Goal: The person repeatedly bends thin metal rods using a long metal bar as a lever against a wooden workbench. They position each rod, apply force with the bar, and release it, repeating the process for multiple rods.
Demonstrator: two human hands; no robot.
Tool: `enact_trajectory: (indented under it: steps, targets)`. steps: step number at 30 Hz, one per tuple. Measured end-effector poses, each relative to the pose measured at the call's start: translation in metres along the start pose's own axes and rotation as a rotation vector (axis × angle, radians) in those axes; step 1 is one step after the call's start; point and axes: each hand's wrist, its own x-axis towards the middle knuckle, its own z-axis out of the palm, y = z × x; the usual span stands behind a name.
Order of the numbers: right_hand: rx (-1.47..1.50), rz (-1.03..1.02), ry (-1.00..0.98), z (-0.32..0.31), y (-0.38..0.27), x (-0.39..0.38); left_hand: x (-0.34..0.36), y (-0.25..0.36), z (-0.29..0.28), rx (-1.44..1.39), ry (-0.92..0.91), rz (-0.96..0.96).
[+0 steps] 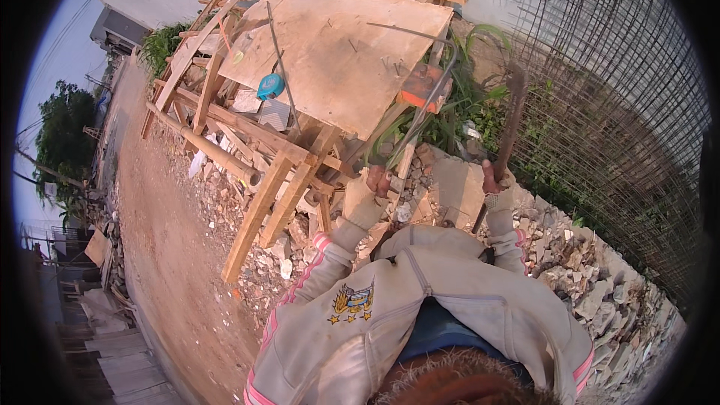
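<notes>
My left hand is closed at the lower end of thin dark steel rods, below the near right corner of a wooden workbench board. The rods run up past the board's right edge, and one bends to the left over it. Farther right, my right hand is wrapped around a long rusty brown bar held nearly upright. An orange-red block-like thing sits at the board's right edge beside the rods. On the board's left side lie a blue tape measure and another thin rod.
Nails stick up from the board. Rough timber legs and a bamboo pole jut out on the left. Broken rubble covers the ground near me. Stacked wire mesh leans on the right, beyond green plants.
</notes>
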Motion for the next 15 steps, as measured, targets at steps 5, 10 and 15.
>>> enact_trajectory:
  steps: [5,10,15]
  targets:
    - [0.057,-0.044,-0.067,-0.027,-0.046,0.023,0.046,0.038,-0.090,0.140,0.026,0.059]
    - [0.149,-0.200,-0.014,-0.078,-0.130,0.070,0.059,0.063,-0.130,0.043,0.130,0.025]
    - [0.052,-0.588,-0.027,-0.082,-0.165,0.115,0.040,0.044,-0.139,-0.206,0.080,-0.129]
